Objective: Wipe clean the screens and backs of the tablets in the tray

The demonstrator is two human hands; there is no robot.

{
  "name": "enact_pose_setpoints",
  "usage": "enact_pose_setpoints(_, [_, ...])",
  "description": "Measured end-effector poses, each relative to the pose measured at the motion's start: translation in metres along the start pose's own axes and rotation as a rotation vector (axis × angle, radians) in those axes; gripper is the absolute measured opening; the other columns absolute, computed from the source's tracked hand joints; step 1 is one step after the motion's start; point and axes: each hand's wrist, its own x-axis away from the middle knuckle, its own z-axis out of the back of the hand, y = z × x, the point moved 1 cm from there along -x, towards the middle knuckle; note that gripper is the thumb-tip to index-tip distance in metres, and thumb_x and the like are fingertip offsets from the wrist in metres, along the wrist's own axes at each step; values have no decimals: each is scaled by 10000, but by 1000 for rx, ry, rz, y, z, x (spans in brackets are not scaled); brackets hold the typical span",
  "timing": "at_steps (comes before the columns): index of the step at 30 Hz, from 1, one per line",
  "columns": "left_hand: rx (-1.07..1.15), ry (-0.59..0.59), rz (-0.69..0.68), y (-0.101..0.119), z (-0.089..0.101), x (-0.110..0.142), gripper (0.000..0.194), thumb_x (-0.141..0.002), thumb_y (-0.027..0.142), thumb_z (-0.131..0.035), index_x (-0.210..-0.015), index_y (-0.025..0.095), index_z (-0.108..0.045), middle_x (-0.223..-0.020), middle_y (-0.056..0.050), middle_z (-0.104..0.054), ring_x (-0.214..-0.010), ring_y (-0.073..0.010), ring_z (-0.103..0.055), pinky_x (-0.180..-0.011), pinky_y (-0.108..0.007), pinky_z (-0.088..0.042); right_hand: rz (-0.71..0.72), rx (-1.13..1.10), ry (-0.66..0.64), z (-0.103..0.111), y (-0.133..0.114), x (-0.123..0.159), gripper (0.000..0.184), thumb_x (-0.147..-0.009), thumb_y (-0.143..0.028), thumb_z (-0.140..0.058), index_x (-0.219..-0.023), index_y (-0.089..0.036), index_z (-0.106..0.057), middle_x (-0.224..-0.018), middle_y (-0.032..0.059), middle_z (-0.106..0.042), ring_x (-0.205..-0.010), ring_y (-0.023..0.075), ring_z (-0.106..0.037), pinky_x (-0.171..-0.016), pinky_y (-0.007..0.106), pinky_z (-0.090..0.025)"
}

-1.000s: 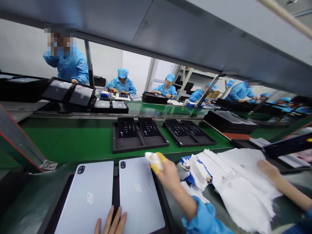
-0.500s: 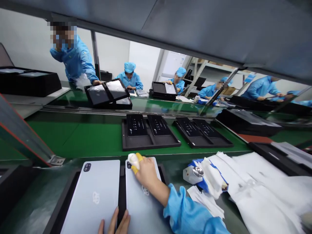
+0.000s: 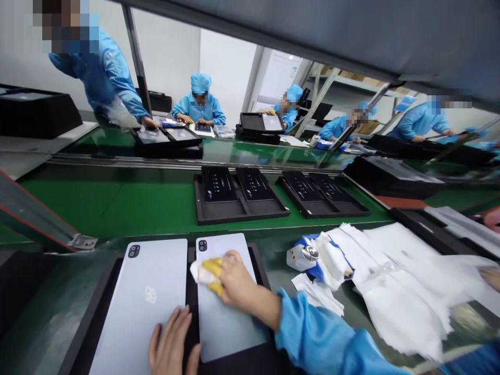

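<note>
My right hand (image 3: 240,284), with yellow finger cots on its fingertips, pinches a folded white wipe (image 3: 200,273). It presses the wipe on the back of the right silver tablet (image 3: 226,333), just below the camera lenses. My left hand (image 3: 172,341) rests with fingers stretched out on the lower right edge of the left silver tablet (image 3: 133,302), its thumb near the other tablet. Both tablets lie back up, side by side in a black tray (image 3: 261,268). The right tablet's logo is hidden by my right hand.
Two black trays (image 3: 242,212) (image 3: 332,208) holding dark tablets sit on the green belt (image 3: 97,203). To the right are a metal-topped bottle (image 3: 302,256), a blue wipe pack (image 3: 312,240) and white sheets (image 3: 406,297). A person's hand (image 3: 491,278) touches the sheets' right edge. Co-workers in blue sit or stand beyond.
My right hand has slid the wipe down from the camera lenses. More of my left hand shows, farther up the left tablet's edge. Across the belt, a co-worker's tilted tray now lies flatter.
</note>
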Motion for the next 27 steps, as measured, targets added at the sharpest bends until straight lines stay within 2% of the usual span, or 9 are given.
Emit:
enact_pose_setpoints(3, [80, 86, 80, -3, 8, -5, 410, -955, 222, -410, -1357, 277, -466, -1338, -85, -638, -1344, -221, -505, -1200, -512, -276, 191, -114, -108, -13, -28, 58, 482, -888, -300, -617, -1366, -326, -557, -1194, 44, -711, -996, 229, -648, -1135, 477, -188])
enact_pose_setpoints(5, [118, 101, 101, -1, 13, -7, 377, -963, 220, -403, -1326, 268, -491, -1328, -79, -634, -1350, -211, -492, -1202, -480, -278, 256, -143, -171, -13, -32, 71, 475, -883, -305, -618, -1352, -360, -563, -1149, 15, -728, -926, 212, -659, -1155, 496, -151])
enact_pose_setpoints(7, [139, 75, 99, 1, 18, -9, 367, -965, 221, -409, -1318, 262, -501, -1332, -70, -623, -1362, -200, -472, -1207, -440, -264, 207, -111, -156, -4, -20, 55, 483, -877, -292, -625, -1354, -346, -567, -1194, 28, -717, -978, 224, -658, -1162, 509, -131])
enact_pose_setpoints(11, [110, -4, 86, 6, 24, -9, 408, -964, 250, -432, -1370, 242, -462, -1398, -95, -556, -1413, -226, -405, -1223, -452, -216, -171, 39, 22, 23, 27, -10, 509, -921, -315, -618, -1413, -209, -541, -1255, 132, -675, -1134, 275, -606, -1149, 516, -167])
enact_pose_setpoints(14, [67, -1, 78, 8, 25, -9, 397, -960, 278, -449, -1354, 232, -468, -1388, -108, -558, -1390, -243, -428, -1218, -469, -218, -260, 67, 71, 23, 37, -15, 530, -917, -308, -631, -1421, -175, -537, -1226, 158, -674, -1126, 285, -604, -1138, 515, -195])
enact_pose_setpoints(19, [15, 17, 14, 8, 22, -9, 356, -953, 296, -459, -1300, 228, -502, -1329, -112, -605, -1331, -240, -488, -1208, -462, -222, 61, -119, -25, -8, -7, 83, 514, -921, -315, -588, -1432, -319, -523, -1298, 83, -663, -1084, 259, -622, -1151, 493, -192])
enact_pose_setpoints(22, [-47, -12, -64, 8, 19, -8, 381, -931, 307, -498, -1305, 229, -500, -1313, -109, -636, -1316, -253, -499, -1214, -476, -188, 123, -222, -133, -8, -7, 123, 474, -949, -341, -542, -1422, -368, -527, -1279, 49, -681, -1013, 234, -644, -1168, 481, -154])
enact_pose_setpoints(24, [-104, -50, -129, 11, 16, -7, 439, -904, 358, -533, -1324, 235, -500, -1326, -98, -649, -1321, -287, -493, -1217, -520, -152, 78, -218, -100, 0, 9, 114, 462, -938, -340, -554, -1400, -336, -555, -1286, 59, -679, -1048, 242, -638, -1165, 489, -144])
enact_pose_setpoints(27, [-213, -138, -158, 19, 12, -8, 504, -867, 362, -540, -1354, 233, -519, -1382, -80, -630, -1345, -334, -475, -1207, -605, -110, -123, -88, 72, 9, 34, 60, 501, -906, -326, -608, -1396, -231, -565, -1260, 111, -679, -1121, 260, -608, -1128, 465, -215])
